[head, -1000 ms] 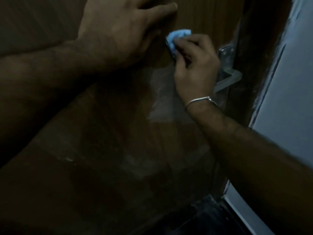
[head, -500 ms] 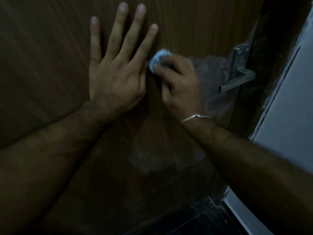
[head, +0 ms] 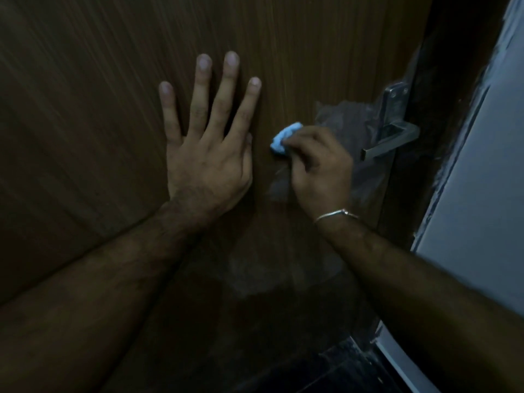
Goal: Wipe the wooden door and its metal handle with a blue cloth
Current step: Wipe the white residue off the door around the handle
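The dark wooden door [head: 297, 52] fills the view. My left hand [head: 208, 154] lies flat on it with the fingers spread and straight. Just to its right, my right hand [head: 319, 168] grips a bunched blue cloth [head: 282, 140] and holds it against the wood. Only the cloth's upper left part shows past my fingers. The metal lever handle [head: 390, 140] with its tall backplate sits further right, near the door's edge, a short gap from my right hand. Pale wipe smears mark the wood around and below the cloth.
A dark door frame [head: 442, 109] runs down the right of the door, and a pale grey wall [head: 482, 194] lies beyond it. Dark floor [head: 326, 373] shows at the bottom right. The scene is dimly lit.
The view has shifted so both hands now sit lower in frame. My right hand with the cloth has moved rightward, away from my left hand and nearer the handle. My left hand stays flat.
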`<state>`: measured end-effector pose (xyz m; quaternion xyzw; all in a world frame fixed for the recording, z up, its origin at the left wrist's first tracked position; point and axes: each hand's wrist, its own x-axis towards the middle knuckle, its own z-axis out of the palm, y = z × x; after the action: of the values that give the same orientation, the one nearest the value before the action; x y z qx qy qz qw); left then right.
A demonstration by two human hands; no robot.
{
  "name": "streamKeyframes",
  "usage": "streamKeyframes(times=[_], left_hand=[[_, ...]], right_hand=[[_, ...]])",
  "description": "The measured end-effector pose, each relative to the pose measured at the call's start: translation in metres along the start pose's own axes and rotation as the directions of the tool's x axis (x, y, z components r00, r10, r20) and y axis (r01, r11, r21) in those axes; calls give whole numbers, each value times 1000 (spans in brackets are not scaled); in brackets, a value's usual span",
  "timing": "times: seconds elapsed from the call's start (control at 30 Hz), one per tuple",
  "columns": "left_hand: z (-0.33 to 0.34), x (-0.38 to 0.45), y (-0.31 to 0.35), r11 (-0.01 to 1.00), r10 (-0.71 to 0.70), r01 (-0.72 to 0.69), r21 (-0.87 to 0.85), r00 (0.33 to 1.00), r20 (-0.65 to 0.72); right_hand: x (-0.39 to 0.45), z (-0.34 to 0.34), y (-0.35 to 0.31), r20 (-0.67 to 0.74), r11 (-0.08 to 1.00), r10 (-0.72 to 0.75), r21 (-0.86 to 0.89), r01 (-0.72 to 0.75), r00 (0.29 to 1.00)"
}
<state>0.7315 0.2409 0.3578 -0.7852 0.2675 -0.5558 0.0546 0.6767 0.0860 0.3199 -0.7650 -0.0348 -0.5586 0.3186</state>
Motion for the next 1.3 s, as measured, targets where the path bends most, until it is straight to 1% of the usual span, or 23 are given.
streamKeyframes(times=[0.07,0.1,0.13,0.23,0.27,0.3,0.37,0.43,0.47,0.53,0.57,0.6,0.67,0.73,0.87,0.9,1.0,1.03,1.13,1.17,1.23,1.27,1.3], left_hand=[[2,-1,0,1000,13,-12,18,1000,-9],[3,-1,0,1000,12,-11,18,1000,-13],[3,-1,2,1000,8,-7,12,1000,-17],[3,-4,3,1000,5,-5,-9,1000,-11],[3,-5,3,1000,7,-7,-12,1000,-6],[2,-4,3,1000,12,-12,-11,1000,-7],[3,-4,2,999,34,-34,-6,999,-6],[5,-4,1,999,45,-45,-6,999,-10],[6,-5,1,999,42,-42,-10,999,-9],[5,-6,2,999,30,-30,-16,1000,0],[3,-6,2,1000,26,-26,-18,1000,6],[2,-6,3,999,24,-24,-21,1000,11],[0,-6,3,999,32,-32,-22,999,15],[1,-5,2,999,45,-44,-30,999,15],[0,-7,5,999,7,-6,-47,1000,11],[-1,-7,7,999,0,1,-50,1000,15],[-2,-5,8,998,9,-8,-56,1000,21],[-1,-5,8,998,7,-6,-68,1000,24],[0,-5,10,997,-3,6,-82,999,40],[-1,-4,11,997,-3,6,-78,999,41],[-3,-4,11,997,17,-13,-71,998,58],[-3,-2,11,997,24,-19,-77,998,64],[-3,-1,10,997,22,-16,-80,997,74]], right_hand=[[26,3,-1,-144,999,40,22,-37,989],[34,6,-5,-174,999,32,36,-26,984],[37,8,-8,-161,999,-1,36,7,987],[6,5,-10,23,995,-100,7,100,995],[-1,-1,-7,54,997,-79,-2,79,995],[3,-6,-4,42,1000,-23,3,23,999],[31,-10,2,-98,996,87,13,-87,991],[56,-10,2,-205,996,89,15,-88,975],[57,-8,0,-192,998,62,-5,-64,980],[39,-8,-2,-79,999,22,-41,-25,997],[28,-11,0,-41,999,31,-37,-33,999],[25,-16,4,-47,998,64,-23,-66,997],[43,-21,15,-169,983,180,6,-181,969],[60,-22,18,-258,976,208,-8,-217,943],[35,-20,15,-118,988,152,-14,-155,981],[36,-24,18,-123,985,170,-3,-172,978],[59,-28,27,-247,971,229,-12,-239,941],[60,-28,26,-233,974,209,-33,-222,950],[44,-30,26,-81,989,124,-73,-130,989],[47,-34,28,-89,987,141,-71,-147,986],[53,-34,28,-173,977,193,-57,-205,966],[54,-31,25,-182,980,177,-59,-191,967],[49,-26,20,-141,987,138,-65,-148,980]])
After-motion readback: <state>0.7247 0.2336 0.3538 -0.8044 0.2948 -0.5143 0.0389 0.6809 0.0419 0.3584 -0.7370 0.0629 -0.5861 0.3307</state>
